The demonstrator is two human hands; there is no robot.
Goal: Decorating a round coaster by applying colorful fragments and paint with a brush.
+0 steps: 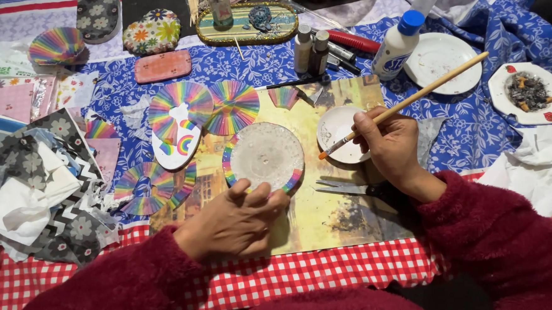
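Fingers of the left hand (232, 221) press the near rim of the round disc (263, 156); the right hand (390, 144) pinches a paintbrush (405, 104), handle slanting up to the right, bristles in the small dish (340, 134) just right of the disc

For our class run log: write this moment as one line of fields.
left hand: steadies round disc | right hand: holds paintbrush, tip at small white dish | scissors: lying near right wrist

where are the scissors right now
In the head view, the scissors lie on the yellowish picture mat, just under the right hand holding the paintbrush, right of the round disc.
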